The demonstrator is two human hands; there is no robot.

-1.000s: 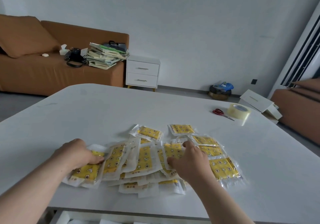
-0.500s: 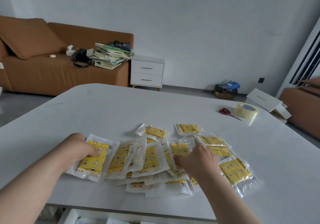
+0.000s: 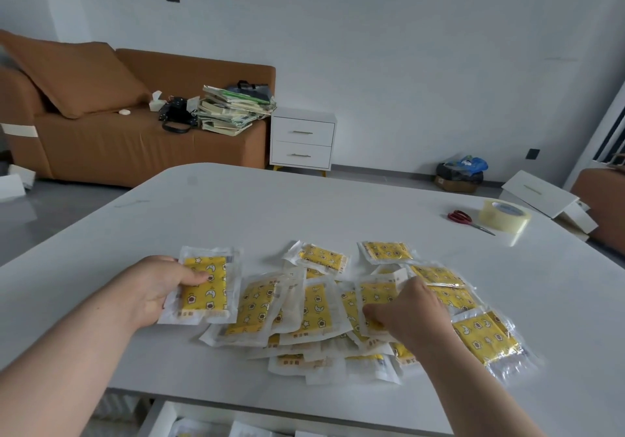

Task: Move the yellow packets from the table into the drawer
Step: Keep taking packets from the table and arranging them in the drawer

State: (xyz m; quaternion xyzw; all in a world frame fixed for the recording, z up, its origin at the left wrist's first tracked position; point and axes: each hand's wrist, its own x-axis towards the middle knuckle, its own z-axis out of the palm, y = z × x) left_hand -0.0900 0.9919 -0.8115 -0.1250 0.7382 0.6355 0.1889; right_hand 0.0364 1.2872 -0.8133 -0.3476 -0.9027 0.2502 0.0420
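Observation:
Several yellow packets [image 3: 318,304] in clear wrappers lie in an overlapping heap on the white table [image 3: 304,210], near its front edge. My left hand [image 3: 152,287] grips one yellow packet [image 3: 204,287] by its left side and holds it raised at the heap's left end. My right hand [image 3: 412,311] pinches another packet [image 3: 377,296] in the middle of the heap, still resting among the others. Below the table's front edge an open white drawer [image 3: 162,419] shows, with a few packets inside.
Red-handled scissors [image 3: 463,218] and a roll of clear tape [image 3: 504,215] lie at the table's far right. Beyond the table stand a brown sofa [image 3: 101,145] with a stack of books, a white nightstand [image 3: 302,142], and white boxes on the floor at right.
My left hand has lifted its packet off the table and turned it upright, away from the heap. My right hand has shifted slightly right, still gripping a packet in the heap.

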